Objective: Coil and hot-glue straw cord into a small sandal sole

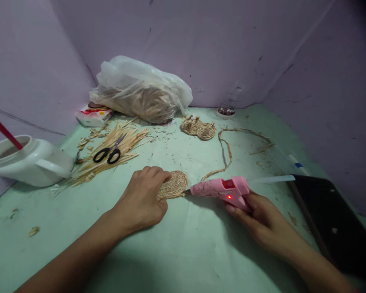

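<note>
My left hand (143, 197) is closed, fingers curled and pressing down on the left edge of a small coiled straw disc (174, 184) on the green table. My right hand (259, 217) grips the handle of a pink glue gun (221, 189); its red light is on and a white glue stick (273, 179) juts from its back. The gun's nozzle touches the right edge of the disc. A braided straw cord (227, 152) runs from the disc toward the back right.
Black scissors (108, 154) lie on a pile of loose straw (110, 156). A white jug (30, 160) with a red stick stands at left. A plastic bag of straw (142, 91), a small box (93, 115), a finished coiled piece (198, 128) and a small dish (225, 111) are behind. A dark slab (332, 221) lies at right.
</note>
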Tool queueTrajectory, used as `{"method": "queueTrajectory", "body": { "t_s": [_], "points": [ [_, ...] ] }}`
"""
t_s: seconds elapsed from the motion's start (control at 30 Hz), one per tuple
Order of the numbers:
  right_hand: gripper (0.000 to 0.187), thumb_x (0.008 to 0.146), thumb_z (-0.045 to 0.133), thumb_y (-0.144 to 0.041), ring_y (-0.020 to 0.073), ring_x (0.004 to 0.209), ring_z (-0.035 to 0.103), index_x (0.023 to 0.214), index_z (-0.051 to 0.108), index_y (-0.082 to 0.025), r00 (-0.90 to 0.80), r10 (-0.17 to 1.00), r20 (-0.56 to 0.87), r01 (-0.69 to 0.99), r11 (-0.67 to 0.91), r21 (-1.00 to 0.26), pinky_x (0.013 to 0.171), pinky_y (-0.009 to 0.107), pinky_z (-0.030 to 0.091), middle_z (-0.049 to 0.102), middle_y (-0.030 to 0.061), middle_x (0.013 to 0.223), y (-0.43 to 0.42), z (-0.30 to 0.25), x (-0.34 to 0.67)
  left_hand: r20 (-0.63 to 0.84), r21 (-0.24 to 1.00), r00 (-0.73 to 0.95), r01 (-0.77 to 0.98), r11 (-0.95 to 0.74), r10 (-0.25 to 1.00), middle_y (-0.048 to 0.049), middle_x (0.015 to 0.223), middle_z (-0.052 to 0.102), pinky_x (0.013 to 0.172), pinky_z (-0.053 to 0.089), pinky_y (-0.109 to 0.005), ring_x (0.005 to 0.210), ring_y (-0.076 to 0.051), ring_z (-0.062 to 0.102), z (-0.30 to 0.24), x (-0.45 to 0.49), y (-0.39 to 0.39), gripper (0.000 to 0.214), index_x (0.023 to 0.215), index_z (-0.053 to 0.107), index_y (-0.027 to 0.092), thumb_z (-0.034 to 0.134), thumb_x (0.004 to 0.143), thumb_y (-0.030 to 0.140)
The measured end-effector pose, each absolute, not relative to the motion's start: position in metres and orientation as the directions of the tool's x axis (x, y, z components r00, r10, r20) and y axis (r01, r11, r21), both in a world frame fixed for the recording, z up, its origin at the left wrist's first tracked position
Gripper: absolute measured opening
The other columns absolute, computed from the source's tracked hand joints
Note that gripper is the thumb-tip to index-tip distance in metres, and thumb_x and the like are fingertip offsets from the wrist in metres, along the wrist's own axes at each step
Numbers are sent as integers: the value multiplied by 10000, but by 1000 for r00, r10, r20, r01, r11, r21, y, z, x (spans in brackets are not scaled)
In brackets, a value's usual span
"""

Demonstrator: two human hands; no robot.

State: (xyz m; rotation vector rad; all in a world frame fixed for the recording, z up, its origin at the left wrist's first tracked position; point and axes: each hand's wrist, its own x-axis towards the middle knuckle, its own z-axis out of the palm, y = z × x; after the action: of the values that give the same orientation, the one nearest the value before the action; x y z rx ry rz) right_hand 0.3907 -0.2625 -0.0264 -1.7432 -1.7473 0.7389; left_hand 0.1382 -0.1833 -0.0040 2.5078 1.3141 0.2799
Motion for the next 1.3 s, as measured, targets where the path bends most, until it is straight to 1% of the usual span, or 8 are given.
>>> {"method": "queueTrajectory", "body": {
  "t_s": [0.13, 0.3, 0.5, 0.8, 1.03, 1.3],
  "points": [
    [311, 804, 474, -440, 118, 485, 362, 594, 409, -219, -24, 999, -33, 705, -7, -710, 422, 250, 301, 390, -28, 543, -260, -25, 392, 41, 347, 567, 764, -544, 823, -82, 1064, 620, 873, 410, -428, 999, -259, 524, -4, 139, -183, 488, 1090, 588, 168, 514, 611, 110],
    [295, 800, 480, -437, 129, 504, 380, 613, 425, -215, -8, 998, -61, 701, -38, -713, 439, 257, 320, 408, -19, 558, -260, -26, 392, 36, 353, 566, 764, -540, 824, -79, 1060, 621, 864, 414, -427, 1000, -257, 525, -4, 140, -183, 485, 1088, 584, 173, 513, 612, 108],
    [306, 816, 481, -407, 118, 483, 361, 590, 388, -222, -34, 999, -17, 722, 12, -692, 421, 250, 287, 389, -28, 542, -260, -28, 393, 33, 357, 561, 766, -534, 827, -78, 1053, 624, 863, 414, -423, 998, -254, 524, -5, 138, -183, 478, 1080, 588, 171, 516, 612, 113],
    [303, 817, 479, -365, 112, 458, 361, 571, 370, -225, -63, 997, 55, 746, 84, -661, 410, 246, 275, 399, -29, 529, -260, -27, 391, 47, 358, 568, 759, -544, 822, -78, 1033, 625, 853, 423, -428, 976, -255, 531, -6, 138, -183, 486, 1079, 595, 160, 521, 602, 101],
    [289, 822, 476, -364, 114, 466, 371, 585, 391, -223, -52, 997, 53, 745, 75, -662, 413, 242, 283, 415, -27, 534, -261, -27, 394, 57, 360, 564, 758, -544, 824, -70, 1050, 628, 871, 423, -425, 1008, -255, 532, -8, 138, -183, 504, 1093, 594, 166, 513, 602, 82],
    [321, 813, 484, -368, 107, 453, 341, 559, 341, -233, -20, 997, 74, 759, 63, -649, 410, 250, 258, 386, -31, 524, -260, -26, 394, 59, 355, 566, 758, -547, 822, -62, 1035, 628, 857, 428, -415, 991, -250, 537, -8, 136, -182, 479, 1073, 584, 178, 520, 608, 87]
  ]
}}
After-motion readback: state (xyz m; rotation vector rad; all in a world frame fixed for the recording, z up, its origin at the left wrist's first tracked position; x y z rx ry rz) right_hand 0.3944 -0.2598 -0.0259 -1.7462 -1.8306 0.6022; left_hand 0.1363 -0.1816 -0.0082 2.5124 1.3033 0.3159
